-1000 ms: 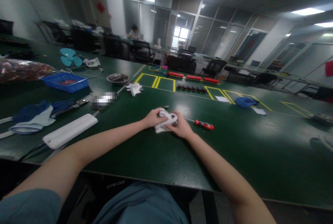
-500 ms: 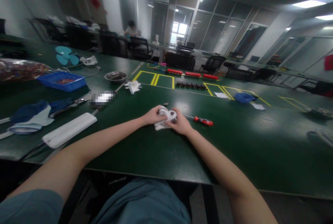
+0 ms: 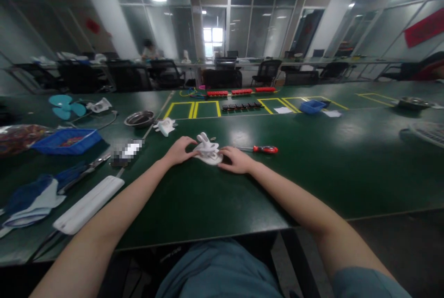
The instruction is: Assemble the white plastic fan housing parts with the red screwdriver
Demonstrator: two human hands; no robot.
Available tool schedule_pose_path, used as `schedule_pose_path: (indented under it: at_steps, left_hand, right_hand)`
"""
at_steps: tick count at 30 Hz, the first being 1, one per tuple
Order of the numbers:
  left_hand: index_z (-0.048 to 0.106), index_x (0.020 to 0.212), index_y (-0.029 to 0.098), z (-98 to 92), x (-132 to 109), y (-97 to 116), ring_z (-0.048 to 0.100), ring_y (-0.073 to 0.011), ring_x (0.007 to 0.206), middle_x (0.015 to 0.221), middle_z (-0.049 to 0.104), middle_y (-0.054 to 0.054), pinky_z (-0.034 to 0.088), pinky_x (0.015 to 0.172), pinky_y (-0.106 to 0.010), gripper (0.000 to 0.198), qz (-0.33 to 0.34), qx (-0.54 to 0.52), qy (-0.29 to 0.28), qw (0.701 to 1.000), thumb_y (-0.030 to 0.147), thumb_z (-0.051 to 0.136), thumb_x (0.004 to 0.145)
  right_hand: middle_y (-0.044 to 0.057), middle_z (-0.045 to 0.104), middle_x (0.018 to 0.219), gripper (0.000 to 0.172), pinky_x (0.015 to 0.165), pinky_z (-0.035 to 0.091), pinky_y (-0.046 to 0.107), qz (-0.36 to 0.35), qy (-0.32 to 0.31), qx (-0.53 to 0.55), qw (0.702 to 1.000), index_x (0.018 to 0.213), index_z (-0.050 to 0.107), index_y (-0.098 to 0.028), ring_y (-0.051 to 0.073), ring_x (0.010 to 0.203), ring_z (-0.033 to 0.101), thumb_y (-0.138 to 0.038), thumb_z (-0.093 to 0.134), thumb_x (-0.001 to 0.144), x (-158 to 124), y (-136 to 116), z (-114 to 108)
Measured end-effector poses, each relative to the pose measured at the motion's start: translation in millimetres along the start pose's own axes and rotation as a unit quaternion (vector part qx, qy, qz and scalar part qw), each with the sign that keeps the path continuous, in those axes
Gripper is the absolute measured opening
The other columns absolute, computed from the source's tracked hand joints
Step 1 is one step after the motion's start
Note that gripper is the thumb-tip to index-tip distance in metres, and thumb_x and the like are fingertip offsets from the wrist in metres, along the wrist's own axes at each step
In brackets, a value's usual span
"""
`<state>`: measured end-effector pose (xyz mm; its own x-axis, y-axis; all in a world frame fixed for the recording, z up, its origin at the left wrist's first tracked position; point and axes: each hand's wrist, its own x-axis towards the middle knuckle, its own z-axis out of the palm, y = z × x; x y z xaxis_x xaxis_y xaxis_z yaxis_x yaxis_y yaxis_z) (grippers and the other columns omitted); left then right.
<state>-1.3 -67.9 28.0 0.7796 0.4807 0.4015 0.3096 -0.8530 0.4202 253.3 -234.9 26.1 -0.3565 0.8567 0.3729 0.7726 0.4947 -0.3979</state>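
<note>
A white plastic part with a flat rounded base and upright rounded lugs sits on the green table in front of me. My left hand grips its left edge between thumb and fingers. On the opposite side my right hand has its thumb and curled fingers at the right rim of the base. Just beyond the right hand lies a screwdriver with a red and black handle, its shaft pointing left. A small dark round piece rests behind the part.
To the left are a power strip, blue gloves, a blue tray, a metal bowl, another white part and a teal fan blade. Red strips and a black strip lie farther back.
The white part has been turned and lowered, so its rounded base now shows flat below the lugs. My hands have spread slightly apart to its sides. The camera view has levelled and shifted.
</note>
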Motion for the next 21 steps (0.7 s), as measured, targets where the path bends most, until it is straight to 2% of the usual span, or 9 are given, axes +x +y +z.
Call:
schedule_pose_path:
  at_steps: [3,6,8,11,13,16,18,21]
  left_hand:
    - [0.062,0.099,0.02,2.0,-3,2,0.056,-0.0237,0.096,0.101,0.061,-0.006,0.046,0.087,-0.039,0.033,-0.004,-0.02,0.009,1.0,0.046,0.063,0.079]
    - [0.059,0.098,0.02,11.1,-5,20,0.057,-0.0214,0.092,0.101,0.06,-0.006,0.048,0.084,-0.037,0.026,-0.004,-0.049,0.022,0.999,0.041,0.06,0.082]
    - [0.059,0.1,0.02,16.3,-7,32,0.057,-0.0224,0.097,0.104,0.059,-0.007,0.047,0.089,-0.038,0.027,0.007,-0.044,0.034,0.998,0.04,0.061,0.082]
    - [0.059,0.113,0.021,18.9,-9,42,0.055,-0.0258,0.107,0.114,0.058,-0.01,0.044,0.095,-0.041,0.039,0.03,-0.021,0.042,0.998,0.04,0.065,0.08]
    - [0.055,0.126,0.023,18.0,-10,43,0.054,-0.0275,0.111,0.121,0.057,-0.011,0.043,0.098,-0.043,0.05,0.04,-0.014,0.027,0.999,0.039,0.065,0.08]
    - [0.041,0.142,0.028,18.3,-8,43,0.048,-0.0297,0.121,0.133,0.052,-0.01,0.038,0.105,-0.046,0.065,0.053,-0.005,-0.031,0.998,0.038,0.063,0.082]
    - [0.034,0.146,0.03,21.7,-4,42,0.044,-0.0305,0.127,0.14,0.049,-0.009,0.033,0.108,-0.048,0.066,0.062,0.0,-0.061,0.996,0.036,0.059,0.085]
    - [0.034,0.147,0.03,29.6,1,41,0.04,-0.0301,0.132,0.145,0.044,-0.009,0.029,0.111,-0.049,0.058,0.061,-0.008,-0.057,0.996,0.035,0.049,0.091]
  right_hand:
    - [0.012,0.059,0.127,0.047,0.098,0.045,0.043,-0.016,-0.004,-0.008,1.0,0.125,0.058,-0.021,0.026,0.115,0.056,-0.044,0.064,0.084,-1,-1,-1]
    - [0.011,0.059,0.127,0.043,0.098,0.045,0.043,-0.025,-0.007,-0.015,1.0,0.124,0.058,-0.022,0.026,0.116,0.056,-0.039,0.063,0.085,-2,0,-1]
    - [0.011,0.06,0.126,0.04,0.098,0.044,0.044,-0.027,-0.01,-0.024,0.999,0.123,0.059,-0.021,0.026,0.116,0.056,-0.034,0.062,0.085,-2,0,-1]
    - [0.01,0.061,0.125,0.036,0.098,0.044,0.044,-0.026,-0.013,-0.03,0.999,0.12,0.061,-0.022,0.026,0.115,0.057,-0.028,0.061,0.084,-2,-1,0]
    - [0.01,0.061,0.125,0.035,0.098,0.044,0.044,-0.03,-0.012,-0.028,0.999,0.118,0.061,-0.022,0.026,0.115,0.057,-0.026,0.061,0.084,-2,-2,0]
    - [0.011,0.062,0.124,0.034,0.098,0.045,0.045,-0.034,-0.004,-0.031,0.999,0.116,0.061,-0.021,0.026,0.114,0.057,-0.024,0.061,0.083,-2,-4,1]
    - [0.012,0.061,0.124,0.034,0.097,0.045,0.045,-0.033,-0.001,-0.039,0.999,0.117,0.06,-0.021,0.027,0.113,0.057,-0.024,0.061,0.082,-2,-5,3]
    - [0.011,0.062,0.122,0.034,0.095,0.045,0.044,-0.02,-0.001,-0.054,0.998,0.118,0.059,-0.021,0.027,0.109,0.058,-0.025,0.058,0.084,-2,-5,7]
